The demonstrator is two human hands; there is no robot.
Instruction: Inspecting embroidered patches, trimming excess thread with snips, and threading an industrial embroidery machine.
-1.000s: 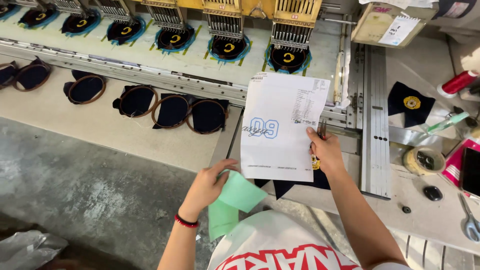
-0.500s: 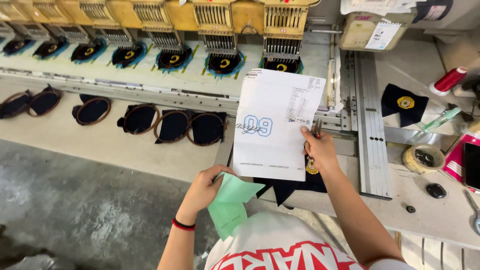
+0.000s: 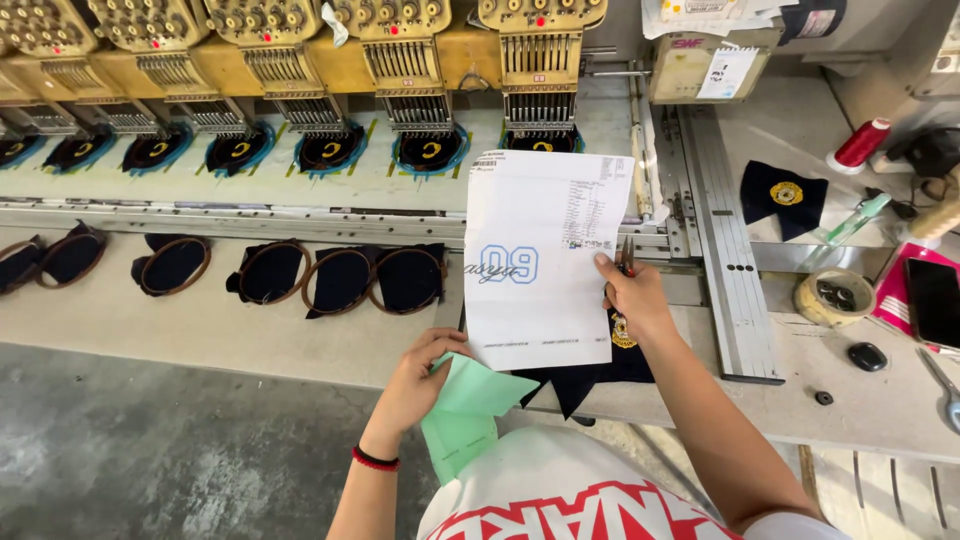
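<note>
The right hand (image 3: 635, 300) pinches the right edge of a white printed paper sheet (image 3: 540, 260) bearing a blue outlined design, a small pair of metal snips (image 3: 627, 255) tucked in the same fingers. The left hand (image 3: 420, 380) grasps a folded mint-green fabric piece (image 3: 465, 415) by the sheet's near left corner. Beneath lies dark navy cloth with a yellow emblem (image 3: 610, 355). Farther off stand the yellow embroidery heads (image 3: 400, 50) and hooped dark fabric pieces (image 3: 340, 280). Holding the sheet flat and steady should keep the design readable, I reckon.
</note>
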